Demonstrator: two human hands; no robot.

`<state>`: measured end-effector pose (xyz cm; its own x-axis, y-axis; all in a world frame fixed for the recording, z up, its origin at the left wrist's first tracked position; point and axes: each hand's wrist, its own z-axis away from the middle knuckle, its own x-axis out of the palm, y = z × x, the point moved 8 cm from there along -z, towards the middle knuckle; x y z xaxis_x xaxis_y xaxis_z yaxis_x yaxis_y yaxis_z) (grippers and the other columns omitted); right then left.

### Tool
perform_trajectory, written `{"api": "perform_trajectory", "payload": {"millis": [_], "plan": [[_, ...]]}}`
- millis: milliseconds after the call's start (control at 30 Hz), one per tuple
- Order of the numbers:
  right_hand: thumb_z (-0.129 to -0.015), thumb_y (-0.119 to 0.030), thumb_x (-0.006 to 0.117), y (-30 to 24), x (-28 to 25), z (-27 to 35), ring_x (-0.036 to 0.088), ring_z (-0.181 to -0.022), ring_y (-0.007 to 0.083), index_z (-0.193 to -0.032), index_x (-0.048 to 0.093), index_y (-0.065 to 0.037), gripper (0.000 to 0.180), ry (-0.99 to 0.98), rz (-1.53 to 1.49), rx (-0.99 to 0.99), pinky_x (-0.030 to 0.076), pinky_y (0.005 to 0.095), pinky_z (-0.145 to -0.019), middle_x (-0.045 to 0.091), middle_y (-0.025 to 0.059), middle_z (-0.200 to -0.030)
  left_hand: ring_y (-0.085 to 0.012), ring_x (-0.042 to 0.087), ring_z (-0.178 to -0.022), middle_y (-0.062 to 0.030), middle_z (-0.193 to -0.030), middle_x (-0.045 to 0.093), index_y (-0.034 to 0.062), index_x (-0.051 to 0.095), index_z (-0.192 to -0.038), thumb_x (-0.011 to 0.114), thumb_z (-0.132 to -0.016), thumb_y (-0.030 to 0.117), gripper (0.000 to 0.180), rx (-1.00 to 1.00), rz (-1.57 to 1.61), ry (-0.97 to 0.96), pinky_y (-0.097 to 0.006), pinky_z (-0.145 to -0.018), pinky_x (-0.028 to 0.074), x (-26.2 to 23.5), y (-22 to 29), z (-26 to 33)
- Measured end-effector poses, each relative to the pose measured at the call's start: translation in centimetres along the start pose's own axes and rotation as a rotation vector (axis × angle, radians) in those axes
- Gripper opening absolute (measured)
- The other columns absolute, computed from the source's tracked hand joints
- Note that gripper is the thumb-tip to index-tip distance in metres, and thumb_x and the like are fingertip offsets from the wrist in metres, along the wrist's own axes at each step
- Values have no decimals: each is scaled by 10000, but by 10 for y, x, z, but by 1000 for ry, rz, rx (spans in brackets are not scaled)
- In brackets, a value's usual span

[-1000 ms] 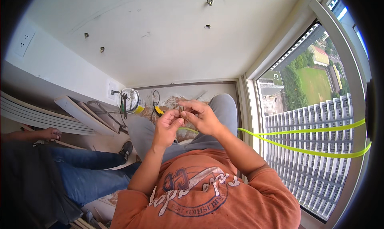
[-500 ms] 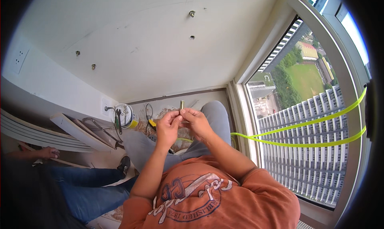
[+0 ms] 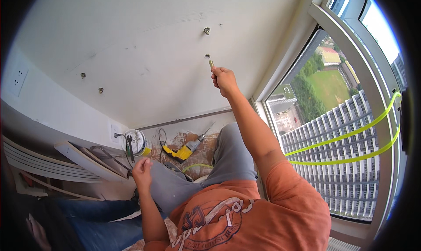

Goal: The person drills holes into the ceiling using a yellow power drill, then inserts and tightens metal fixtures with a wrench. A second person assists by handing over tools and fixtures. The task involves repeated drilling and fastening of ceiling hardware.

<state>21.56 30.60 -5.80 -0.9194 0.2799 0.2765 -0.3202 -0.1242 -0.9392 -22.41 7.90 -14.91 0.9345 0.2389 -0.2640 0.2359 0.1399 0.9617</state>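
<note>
My right hand (image 3: 225, 81) reaches up to the wall (image 3: 162, 27) and pinches a short brass-coloured expansion bolt (image 3: 211, 63). The bolt's upper end points at a drilled hole (image 3: 207, 56), a small gap below it. Straight above the hole, a bolt with a nut (image 3: 207, 31) sticks out of the wall. My left hand (image 3: 142, 172) is closed over my left thigh, thumb against fingers; whatever it may hold is hidden.
Two more bolts, one upper (image 3: 83, 76) and one lower (image 3: 101, 90), protrude at left. A yellow power drill (image 3: 184, 149) lies on the floor beside a white bucket (image 3: 142, 142) with tools. Curved panels (image 3: 48, 163) and another person's jeans (image 3: 96, 220) are left; yellow-green straps (image 3: 346, 135) cross the window.
My hands have parted: the right carried the expansion bolt up to the wall hole, the left drew back left and down. The drill has come into sight. The other person's hand has moved.
</note>
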Motion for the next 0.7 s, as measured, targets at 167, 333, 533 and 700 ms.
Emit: {"api": "perform_trajectory", "payload": {"millis": [167, 333, 533, 700], "plan": [[-965, -199, 583, 0, 9, -29, 469, -570, 100, -890, 603, 11, 224, 54, 54, -12, 380, 246, -492, 548, 27, -710, -126, 645, -789, -71, -920, 685, -25, 656, -1030, 635, -943, 141, 189, -140, 145, 145, -237, -714, 501, -19, -51, 20], [-963, -200, 592, 0, 18, -36, 473, -558, 108, -872, 597, 21, 240, 65, 9, -17, 377, 260, -477, 550, 39, -698, -116, 630, -754, -59, -897, 678, -19, 655, -1013, 643, -933, 120, 161, -88, 179, 241, -234, -691, 496, -14, -51, 22], [-963, -194, 589, 6, 27, -42, 386, -533, 92, -788, 556, -64, 220, 96, -139, 98, 339, 235, -473, 501, 3, -687, -88, 588, -712, -29, -836, 653, -24, 657, -989, 651, -922, 104, 144, -46, 203, 203, -214, -668, 477, -3, -52, 13], [-954, -162, 586, -2, 29, -45, 371, -537, 86, -770, 552, -74, 206, 144, -97, 94, 324, 233, -464, 487, -4, -678, -91, 596, -712, -36, -826, 652, -28, 651, -976, 647, -921, 93, 133, 7, 159, 206, -218, -663, 480, 2, -50, 13]]}}
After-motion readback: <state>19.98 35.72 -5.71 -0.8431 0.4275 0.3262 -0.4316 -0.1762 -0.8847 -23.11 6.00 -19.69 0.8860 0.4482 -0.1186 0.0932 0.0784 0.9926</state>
